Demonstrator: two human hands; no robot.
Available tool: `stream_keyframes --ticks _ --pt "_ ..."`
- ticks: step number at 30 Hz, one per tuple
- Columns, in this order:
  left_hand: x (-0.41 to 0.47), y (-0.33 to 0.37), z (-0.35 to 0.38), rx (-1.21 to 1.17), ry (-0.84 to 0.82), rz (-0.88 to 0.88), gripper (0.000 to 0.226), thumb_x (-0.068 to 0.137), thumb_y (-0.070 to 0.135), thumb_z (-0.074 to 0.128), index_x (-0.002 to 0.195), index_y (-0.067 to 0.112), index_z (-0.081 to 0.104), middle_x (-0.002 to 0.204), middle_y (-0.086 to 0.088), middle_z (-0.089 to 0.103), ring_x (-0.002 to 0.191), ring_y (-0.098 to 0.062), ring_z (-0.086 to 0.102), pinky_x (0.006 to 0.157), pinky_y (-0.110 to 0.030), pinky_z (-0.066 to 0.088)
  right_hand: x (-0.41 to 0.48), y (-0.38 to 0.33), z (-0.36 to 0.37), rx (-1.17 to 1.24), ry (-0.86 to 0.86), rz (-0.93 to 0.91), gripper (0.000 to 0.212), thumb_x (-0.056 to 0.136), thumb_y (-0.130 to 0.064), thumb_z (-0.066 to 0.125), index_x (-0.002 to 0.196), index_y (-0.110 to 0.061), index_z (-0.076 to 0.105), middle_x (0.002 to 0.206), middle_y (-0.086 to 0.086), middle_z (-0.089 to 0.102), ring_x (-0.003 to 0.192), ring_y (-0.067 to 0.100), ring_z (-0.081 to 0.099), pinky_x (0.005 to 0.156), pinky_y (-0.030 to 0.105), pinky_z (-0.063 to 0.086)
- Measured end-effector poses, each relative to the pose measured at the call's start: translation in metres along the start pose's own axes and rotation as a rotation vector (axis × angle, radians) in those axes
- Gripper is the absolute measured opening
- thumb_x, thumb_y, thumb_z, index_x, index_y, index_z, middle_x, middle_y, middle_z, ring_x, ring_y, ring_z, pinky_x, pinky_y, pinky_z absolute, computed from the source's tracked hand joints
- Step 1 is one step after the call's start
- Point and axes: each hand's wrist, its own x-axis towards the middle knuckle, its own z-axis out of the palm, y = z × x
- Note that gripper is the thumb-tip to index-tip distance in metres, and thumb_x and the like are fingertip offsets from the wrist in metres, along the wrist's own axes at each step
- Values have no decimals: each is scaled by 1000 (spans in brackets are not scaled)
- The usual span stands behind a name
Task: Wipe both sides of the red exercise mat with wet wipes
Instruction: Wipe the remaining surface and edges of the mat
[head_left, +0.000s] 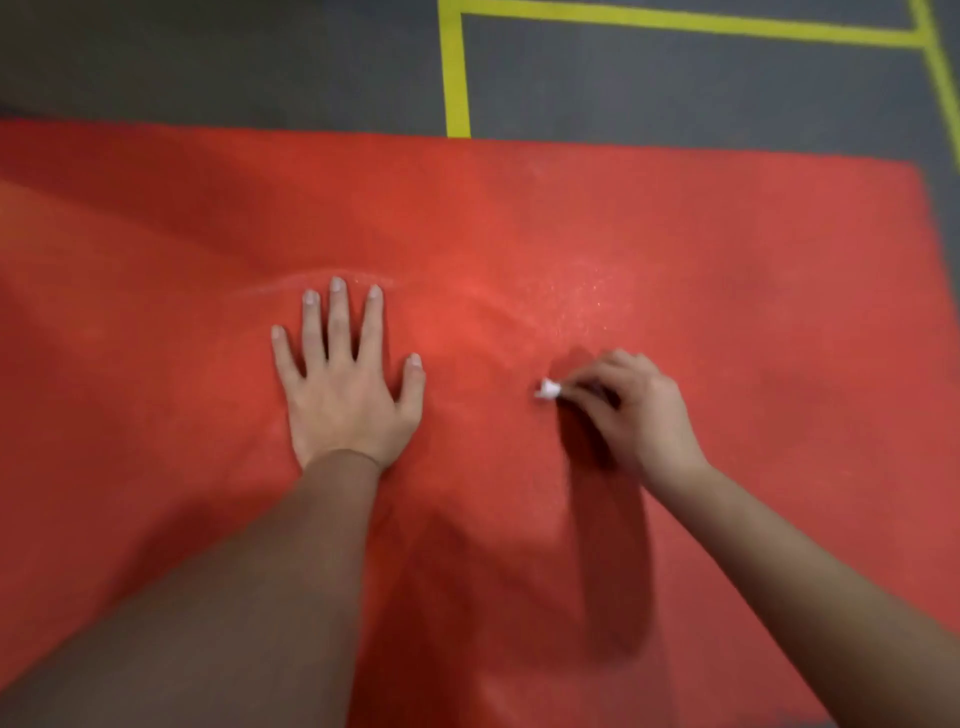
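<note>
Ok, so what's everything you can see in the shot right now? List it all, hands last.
mat: one, red, spread flat on the floor, filling most of the view
floor: one, dark grey, showing past the mat's far and right edges
tape lines: several joined strips, yellow, on the floor beyond the mat's far edge
wipe: one, white, bunched small, on the mat at the right hand's fingertips
left hand: one, pressed flat on the mat with fingers spread, left of centre
right hand: one, fingers curled, pinching the wipe, right of centre
</note>
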Motion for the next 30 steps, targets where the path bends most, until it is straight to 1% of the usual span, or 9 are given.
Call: stream_keyframes --ticks 3,7,12,16,19,22,24,26,30 --pt "0 0 0 -46 8 6 77 93 58 35 162 24 28 170 -9 19 157 -32 13 124 -61 8 16 0 5 69 111 140 10 85 -30 80 90 -21 79 77 -9 53 76 15 55 65 14 34" --pt "-1 -1 -1 -60 13 3 78 93 63 31 161 25 28 170 -7 19 157 -30 12 124 -60 8 -12 -8 14 73 133 160 11 84 -30 81 88 -19 79 78 -5 53 77 18 57 65 18 30" --pt "2 -6 -4 -58 -32 42 86 93 75 20 163 25 22 171 -7 13 158 -28 7 125 -59 4 -110 -16 -1 125 -124 157 17 80 -40 82 79 -24 77 74 -11 57 73 -1 56 63 15 32" --pt "7 -7 -10 -54 -213 67 95 91 83 20 164 24 6 172 -8 -3 158 -29 -8 123 -62 -5 -142 -16 7 145 -31 177 24 79 -47 79 79 -22 77 76 -4 58 73 10 56 65 26 39" --pt "3 -9 -25 -30 -350 58 96 91 84 18 164 26 -5 171 -7 -16 156 -28 -18 121 -64 -12 -132 -18 18 116 99 200 15 84 -35 81 83 -21 77 76 -8 51 76 19 57 68 31 39" --pt "-30 -7 -40 -27 -348 86 94 94 78 27 164 25 -4 171 -10 -14 157 -28 -14 119 -67 -12 -155 -21 29 124 72 170 20 90 -39 73 86 -20 75 80 -8 52 81 25 59 74 37 45" --pt "-64 0 -49 -130 -368 45 103 88 83 36 164 27 -7 170 -9 -16 157 -28 -16 119 -66 -13 -186 -27 33 147 81 156 28 92 -46 65 85 -20 74 80 -9 53 78 22 60 74 37 48" --pt "-98 7 -53 -226 -453 -21 118 78 92 39 162 28 -13 169 -7 -23 155 -25 -22 118 -63 -16 -215 -34 34 172 85 178 23 90 -40 72 80 -20 72 76 -13 47 71 17 58 67 32 44" --pt "-156 2 -40 -85 -586 77 145 54 108 31 154 26 -34 158 -7 -45 145 -28 -43 116 -60 -23 -235 -39 40 122 53 225 17 88 -25 79 79 -17 67 75 -9 45 68 22 59 64 34 40"
